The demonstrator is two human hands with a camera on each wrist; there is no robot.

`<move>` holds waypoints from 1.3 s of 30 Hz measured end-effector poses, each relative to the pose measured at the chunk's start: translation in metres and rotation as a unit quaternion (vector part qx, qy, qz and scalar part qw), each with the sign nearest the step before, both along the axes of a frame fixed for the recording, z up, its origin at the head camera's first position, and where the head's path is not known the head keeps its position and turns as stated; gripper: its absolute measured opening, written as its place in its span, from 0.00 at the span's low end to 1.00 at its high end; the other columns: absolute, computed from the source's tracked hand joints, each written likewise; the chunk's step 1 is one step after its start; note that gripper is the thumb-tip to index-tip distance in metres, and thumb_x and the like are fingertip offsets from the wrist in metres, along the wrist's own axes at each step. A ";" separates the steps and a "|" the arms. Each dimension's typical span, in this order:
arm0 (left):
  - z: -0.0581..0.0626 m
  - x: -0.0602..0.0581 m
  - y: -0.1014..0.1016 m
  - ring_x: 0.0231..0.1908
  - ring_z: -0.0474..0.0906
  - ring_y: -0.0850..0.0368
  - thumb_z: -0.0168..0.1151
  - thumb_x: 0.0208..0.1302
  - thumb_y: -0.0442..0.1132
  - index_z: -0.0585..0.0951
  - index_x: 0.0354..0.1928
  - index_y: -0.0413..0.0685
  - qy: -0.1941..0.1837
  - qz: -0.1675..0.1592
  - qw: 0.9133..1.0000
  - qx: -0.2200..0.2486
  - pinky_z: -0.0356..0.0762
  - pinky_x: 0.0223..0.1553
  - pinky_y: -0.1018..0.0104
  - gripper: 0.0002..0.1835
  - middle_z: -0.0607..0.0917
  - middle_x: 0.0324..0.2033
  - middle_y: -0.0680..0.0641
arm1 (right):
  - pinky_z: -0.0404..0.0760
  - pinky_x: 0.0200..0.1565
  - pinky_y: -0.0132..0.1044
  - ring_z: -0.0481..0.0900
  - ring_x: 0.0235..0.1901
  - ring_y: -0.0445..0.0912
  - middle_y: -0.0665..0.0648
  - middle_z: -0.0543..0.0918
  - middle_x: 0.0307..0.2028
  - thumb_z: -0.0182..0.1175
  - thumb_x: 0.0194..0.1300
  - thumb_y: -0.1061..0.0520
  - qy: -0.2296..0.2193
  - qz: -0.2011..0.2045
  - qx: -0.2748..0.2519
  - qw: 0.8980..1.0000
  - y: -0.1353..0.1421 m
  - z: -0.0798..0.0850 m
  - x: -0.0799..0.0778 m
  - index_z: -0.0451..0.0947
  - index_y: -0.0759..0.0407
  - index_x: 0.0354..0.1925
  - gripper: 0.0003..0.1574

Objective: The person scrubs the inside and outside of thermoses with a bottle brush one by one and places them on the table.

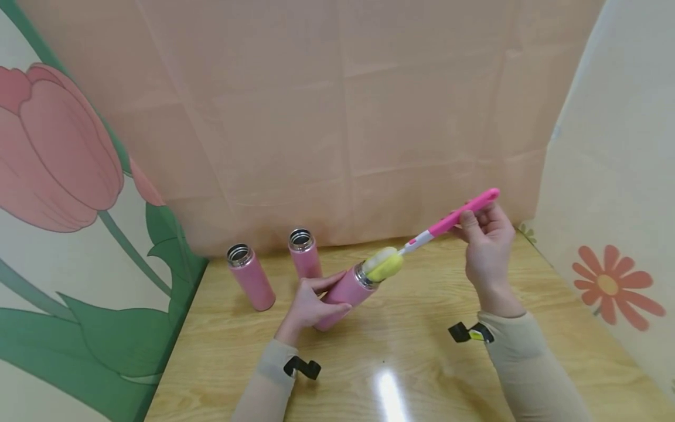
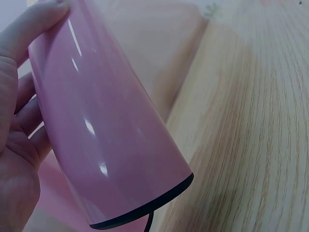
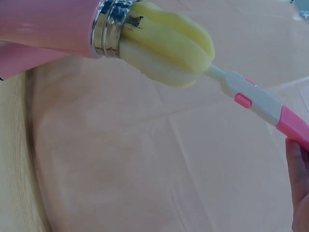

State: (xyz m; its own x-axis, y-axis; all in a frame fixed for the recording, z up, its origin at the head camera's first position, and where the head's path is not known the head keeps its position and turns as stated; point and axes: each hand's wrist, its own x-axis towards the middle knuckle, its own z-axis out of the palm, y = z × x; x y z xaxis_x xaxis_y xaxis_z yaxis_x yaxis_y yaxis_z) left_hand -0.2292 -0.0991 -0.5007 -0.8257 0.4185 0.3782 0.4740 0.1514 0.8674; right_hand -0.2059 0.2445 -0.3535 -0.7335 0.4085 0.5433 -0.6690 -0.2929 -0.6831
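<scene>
My left hand point(image 1: 307, 306) grips a pink bottle point(image 1: 348, 291) round its body, tilted with its metal mouth toward the right. In the left wrist view the lower body of this bottle point(image 2: 106, 125) shows, with a dark rim at its base. My right hand point(image 1: 489, 249) pinches the pink handle of a bottle brush point(image 1: 459, 218). The brush's yellow and white sponge head point(image 3: 169, 46) sits at the bottle's mouth, its tip hidden inside and most of the sponge outside. A white neck with a pink button joins sponge and handle.
Two more pink bottles, one at the left point(image 1: 252, 278) and one behind the left hand point(image 1: 306, 252), stand upright and uncapped on the wooden table point(image 1: 422, 351). A peach cloth point(image 1: 343, 117) hangs at the table's back edge. Flower-patterned walls flank both sides.
</scene>
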 end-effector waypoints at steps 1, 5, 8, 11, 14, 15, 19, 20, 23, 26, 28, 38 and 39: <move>0.000 0.000 -0.001 0.59 0.85 0.52 0.86 0.54 0.38 0.84 0.68 0.49 -0.003 0.001 1.000 -0.001 0.83 0.60 0.57 0.36 0.87 0.60 0.52 | 0.91 0.40 0.41 0.90 0.34 0.49 0.62 0.84 0.33 0.62 0.75 0.68 0.000 -0.001 -0.005 1.000 0.002 0.001 0.000 0.79 0.75 0.45 0.06; -0.003 0.002 -0.005 0.59 0.85 0.51 0.86 0.55 0.42 0.84 0.68 0.52 -0.022 0.019 1.000 -0.004 0.83 0.61 0.53 0.36 0.87 0.61 0.52 | 0.91 0.40 0.43 0.89 0.34 0.51 0.62 0.82 0.32 0.64 0.75 0.65 0.007 -0.003 -0.055 0.998 0.014 0.005 0.000 0.75 0.75 0.45 0.11; -0.005 0.003 -0.008 0.58 0.85 0.51 0.86 0.55 0.43 0.85 0.67 0.54 -0.030 0.034 0.999 -0.007 0.83 0.60 0.51 0.35 0.87 0.61 0.53 | 0.91 0.40 0.43 0.89 0.35 0.52 0.62 0.80 0.33 0.65 0.74 0.62 0.014 0.011 -0.097 0.995 0.024 0.010 0.000 0.73 0.72 0.46 0.13; -0.003 0.004 -0.009 0.57 0.86 0.51 0.87 0.55 0.44 0.85 0.67 0.53 -0.028 0.033 0.999 -0.004 0.83 0.60 0.50 0.36 0.87 0.61 0.53 | 0.91 0.39 0.42 0.89 0.35 0.52 0.62 0.79 0.34 0.63 0.75 0.62 0.012 0.041 -0.119 0.992 0.029 0.011 -0.001 0.74 0.70 0.45 0.11; -0.001 0.002 -0.007 0.57 0.86 0.51 0.86 0.56 0.44 0.85 0.67 0.52 -0.019 0.019 1.000 0.002 0.84 0.59 0.52 0.35 0.87 0.61 0.51 | 0.91 0.37 0.41 0.88 0.34 0.51 0.61 0.80 0.33 0.60 0.77 0.65 0.009 0.083 -0.123 0.989 0.029 0.009 -0.002 0.75 0.71 0.46 0.07; 0.000 0.001 -0.006 0.57 0.87 0.51 0.86 0.56 0.44 0.85 0.67 0.51 -0.015 0.015 1.000 0.002 0.84 0.58 0.53 0.35 0.87 0.61 0.51 | 0.91 0.36 0.40 0.88 0.33 0.50 0.61 0.81 0.33 0.59 0.78 0.65 0.009 0.095 -0.119 0.988 0.028 0.008 -0.002 0.76 0.71 0.46 0.06; 0.000 -0.001 -0.003 0.55 0.87 0.52 0.85 0.57 0.44 0.84 0.68 0.52 -0.011 0.000 1.000 0.003 0.85 0.57 0.56 0.35 0.88 0.60 0.51 | 0.91 0.36 0.40 0.88 0.32 0.49 0.62 0.83 0.33 0.60 0.77 0.67 0.006 0.130 -0.084 0.988 0.026 0.004 -0.004 0.78 0.72 0.48 0.06; -0.001 -0.001 -0.002 0.55 0.88 0.52 0.86 0.57 0.43 0.84 0.68 0.52 -0.012 -0.001 1.000 0.002 0.85 0.57 0.57 0.35 0.88 0.60 0.51 | 0.91 0.37 0.40 0.88 0.33 0.49 0.62 0.83 0.34 0.61 0.77 0.66 0.004 0.132 -0.072 0.989 0.025 0.004 -0.005 0.78 0.72 0.48 0.07; 0.000 -0.001 -0.001 0.55 0.88 0.52 0.85 0.57 0.42 0.84 0.68 0.53 -0.020 -0.007 1.000 0.006 0.85 0.57 0.54 0.35 0.88 0.60 0.50 | 0.91 0.38 0.40 0.88 0.34 0.48 0.61 0.84 0.35 0.63 0.77 0.65 -0.005 0.120 -0.040 0.992 0.022 0.004 -0.006 0.78 0.72 0.50 0.09; 0.001 -0.001 0.000 0.55 0.88 0.52 0.85 0.58 0.42 0.84 0.68 0.53 -0.022 -0.008 1.000 0.003 0.85 0.58 0.53 0.35 0.88 0.60 0.51 | 0.91 0.39 0.40 0.88 0.35 0.47 0.61 0.84 0.36 0.63 0.77 0.65 -0.013 0.104 -0.023 0.994 0.019 0.004 -0.007 0.78 0.72 0.51 0.10; 0.000 -0.001 0.001 0.55 0.88 0.53 0.85 0.58 0.41 0.84 0.68 0.53 -0.019 -0.009 1.000 0.001 0.85 0.58 0.51 0.35 0.88 0.60 0.51 | 0.91 0.38 0.40 0.88 0.34 0.47 0.60 0.84 0.35 0.63 0.76 0.66 -0.017 0.094 -0.015 0.995 0.017 0.005 -0.007 0.79 0.71 0.51 0.10; 0.000 -0.001 0.004 0.55 0.88 0.52 0.85 0.58 0.44 0.84 0.68 0.48 -0.005 -0.010 1.000 0.008 0.85 0.57 0.45 0.35 0.88 0.59 0.48 | 0.91 0.38 0.41 0.89 0.34 0.47 0.61 0.86 0.36 0.67 0.73 0.66 -0.034 0.060 0.000 0.998 0.009 0.005 -0.008 0.79 0.72 0.50 0.11; 0.000 -0.001 0.004 0.55 0.88 0.52 0.85 0.58 0.43 0.84 0.68 0.47 -0.003 -0.010 1.000 0.008 0.85 0.56 0.46 0.35 0.88 0.59 0.47 | 0.91 0.38 0.41 0.89 0.34 0.47 0.62 0.86 0.36 0.67 0.73 0.66 -0.037 0.055 0.002 0.998 0.009 0.005 -0.008 0.79 0.73 0.50 0.13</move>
State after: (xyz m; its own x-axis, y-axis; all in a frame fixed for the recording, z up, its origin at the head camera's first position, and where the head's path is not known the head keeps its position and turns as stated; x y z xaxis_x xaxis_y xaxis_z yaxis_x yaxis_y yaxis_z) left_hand -0.2305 -0.0952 -0.5003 -0.8193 0.4290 0.3804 0.4717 0.1269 0.8726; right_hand -0.2140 0.2535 -0.3482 -0.8122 0.3215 0.4868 -0.5803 -0.3592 -0.7309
